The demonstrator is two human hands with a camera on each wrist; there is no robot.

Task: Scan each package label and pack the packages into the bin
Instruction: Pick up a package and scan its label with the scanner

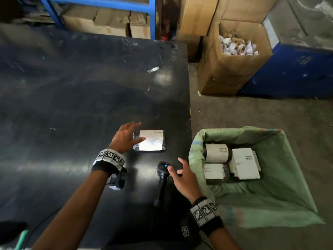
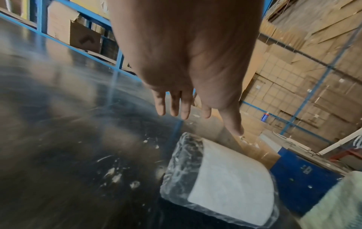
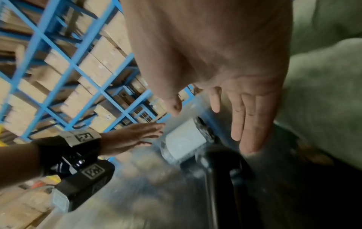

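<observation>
The last package (image 1: 150, 140) lies flat on the black table (image 1: 72, 98) with its white label up and its long side running left to right, just left of the green bin (image 1: 281, 188), where other packages (image 1: 232, 163) already sit. My left hand (image 1: 124, 138) is the nearer one, spread wide and holding nothing, with its thumb over the package's left end, though I cannot tell if it touches. My right hand (image 1: 183, 175) is wide and holding nothing too, low over the top of the black scanner (image 1: 162, 174), which lies on the table below the package, so I think I grab the scanner next and point it up at the label.
</observation>
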